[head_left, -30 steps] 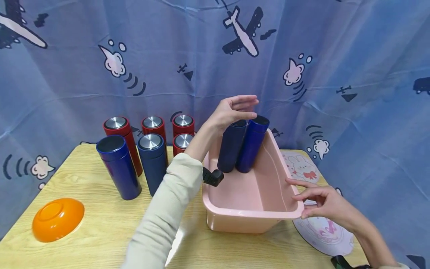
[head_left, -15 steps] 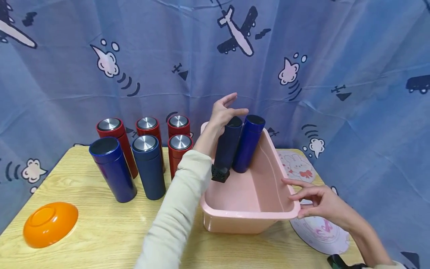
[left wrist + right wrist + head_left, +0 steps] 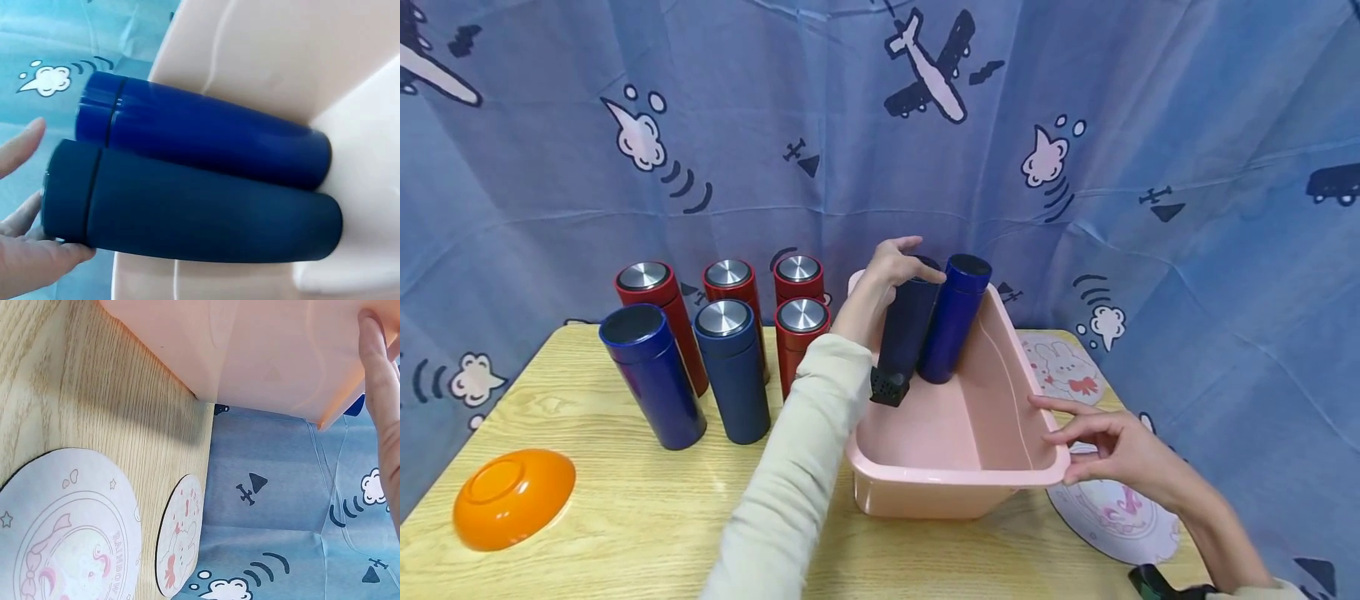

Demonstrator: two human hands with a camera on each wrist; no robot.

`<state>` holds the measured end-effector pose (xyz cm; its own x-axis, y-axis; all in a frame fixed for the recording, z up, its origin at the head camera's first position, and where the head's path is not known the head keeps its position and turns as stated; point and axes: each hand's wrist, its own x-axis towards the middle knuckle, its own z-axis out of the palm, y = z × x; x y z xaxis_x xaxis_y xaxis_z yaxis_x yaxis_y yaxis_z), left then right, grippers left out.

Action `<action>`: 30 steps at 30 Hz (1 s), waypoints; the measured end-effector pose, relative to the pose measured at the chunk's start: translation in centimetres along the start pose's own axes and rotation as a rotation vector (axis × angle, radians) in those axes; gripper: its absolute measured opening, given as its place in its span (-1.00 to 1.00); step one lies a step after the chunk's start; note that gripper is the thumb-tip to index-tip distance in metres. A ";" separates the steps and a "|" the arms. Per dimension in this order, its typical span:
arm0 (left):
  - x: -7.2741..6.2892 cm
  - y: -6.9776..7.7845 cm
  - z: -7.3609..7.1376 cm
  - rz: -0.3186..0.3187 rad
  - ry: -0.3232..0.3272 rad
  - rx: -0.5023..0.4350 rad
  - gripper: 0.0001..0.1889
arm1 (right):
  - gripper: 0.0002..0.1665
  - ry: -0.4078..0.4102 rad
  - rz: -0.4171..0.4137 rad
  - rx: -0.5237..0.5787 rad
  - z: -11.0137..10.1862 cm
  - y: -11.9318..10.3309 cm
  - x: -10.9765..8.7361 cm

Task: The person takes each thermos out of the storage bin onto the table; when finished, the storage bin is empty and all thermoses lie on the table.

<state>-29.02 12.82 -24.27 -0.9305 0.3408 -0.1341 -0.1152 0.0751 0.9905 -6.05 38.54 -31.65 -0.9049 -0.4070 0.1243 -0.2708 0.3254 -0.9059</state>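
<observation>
A dark navy thermos flask (image 3: 206, 206) and a glossy blue thermos flask (image 3: 212, 134) lean side by side inside the pink plastic tub (image 3: 958, 477). At the navy flask's lid is my left hand (image 3: 891, 268), its fingers spread around the top. In the left wrist view the thumb touches the side of the lid, while another finger stands apart from it. My right hand (image 3: 1116, 450) pinches the tub's near right rim. Part of the navy flask's top is hidden behind the left hand in the head view.
Left of the tub stand several upright flasks: red flasks (image 3: 802, 333) with silver lids, a navy one (image 3: 733, 375) and a blue one (image 3: 658, 383). An orange bowl (image 3: 512, 500) lies upside down at front left. Round mats (image 3: 75, 537) lie right of the tub; a curtain (image 3: 820, 125) hangs behind.
My left hand has shifted left from above the blue flask and come down around the navy flask's lid. The right hand keeps its hold on the rim. The view has turned slightly.
</observation>
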 end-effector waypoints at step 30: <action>-2.7 1.8 -0.2 -0.014 -0.153 0.275 -0.26 | -0.59 -0.004 -0.004 -0.011 0.2 -0.3 0.4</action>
<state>-26.75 11.84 -22.15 -0.8640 0.4734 -0.1712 -0.0097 0.3244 0.9459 -6.26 38.09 -31.43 -0.9025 -0.4116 0.1267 -0.2783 0.3329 -0.9010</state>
